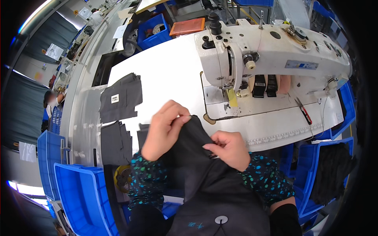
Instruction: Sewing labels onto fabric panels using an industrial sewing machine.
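A black fabric piece (193, 135) is stretched between my hands at the table's front edge. My left hand (163, 129) pinches its upper left corner between thumb and fingertips. At the piece's right edge, my right hand (231, 150) pinches the cloth with thumb and forefinger. A small metallic glint shows under the right fingers; what it is I cannot make out. Below the hands, the piece blends into the dark apron (220, 196) on my lap, so its lower end is hard to tell.
A white sewing machine (271, 47) stands at the right, with red-handled snips (304, 111) beside it. Dark fabric stacks lie at left, the farther (126, 96) with a white label, the nearer (116, 143) without. Blue bins (80, 192) flank the table. People work far left.
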`<state>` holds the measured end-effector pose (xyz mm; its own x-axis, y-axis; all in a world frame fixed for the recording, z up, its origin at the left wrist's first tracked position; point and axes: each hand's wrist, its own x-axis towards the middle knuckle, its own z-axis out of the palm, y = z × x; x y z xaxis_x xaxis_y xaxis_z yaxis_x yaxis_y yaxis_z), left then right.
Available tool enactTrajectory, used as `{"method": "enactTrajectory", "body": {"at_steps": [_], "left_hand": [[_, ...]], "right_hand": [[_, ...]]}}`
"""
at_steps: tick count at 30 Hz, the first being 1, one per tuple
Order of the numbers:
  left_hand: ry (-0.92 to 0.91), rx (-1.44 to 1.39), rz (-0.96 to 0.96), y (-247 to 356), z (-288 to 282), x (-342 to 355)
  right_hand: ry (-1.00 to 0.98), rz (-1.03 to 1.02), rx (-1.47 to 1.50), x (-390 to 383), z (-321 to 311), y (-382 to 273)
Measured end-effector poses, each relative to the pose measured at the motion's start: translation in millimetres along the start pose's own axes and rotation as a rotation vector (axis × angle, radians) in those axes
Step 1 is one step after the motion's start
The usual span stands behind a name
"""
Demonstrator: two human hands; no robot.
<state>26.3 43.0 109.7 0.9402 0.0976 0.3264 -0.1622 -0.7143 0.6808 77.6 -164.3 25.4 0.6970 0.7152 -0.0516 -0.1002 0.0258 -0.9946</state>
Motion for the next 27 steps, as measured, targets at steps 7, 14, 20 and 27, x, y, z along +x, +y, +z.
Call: {"method": "enactTrajectory", "body": {"at_steps": [7, 14, 20, 27], "left_hand": [[-0.15, 0.516, 0.329, -7.4, 4.8, 49.2], [-0.286, 0.066, 0.167, -73.6, 86.7, 66.4], [-0.319, -0.012, -0.067, -82.7, 89.7, 83.1], [-0.224, 0.034, -0.025, -84.4, 98.4, 75.1]], "right_hand": [[0.047, 0.053, 0.259, 14.1, 27.7, 3.9], [-0.182, -0.187, -0.401, 8.5, -53.1, 5.6], [-0.212, -0.855, -1.263, 59.2, -101.0, -5.1], [-0.312, -1.176, -1.322, 84.4, -105.1, 4.5]]}}
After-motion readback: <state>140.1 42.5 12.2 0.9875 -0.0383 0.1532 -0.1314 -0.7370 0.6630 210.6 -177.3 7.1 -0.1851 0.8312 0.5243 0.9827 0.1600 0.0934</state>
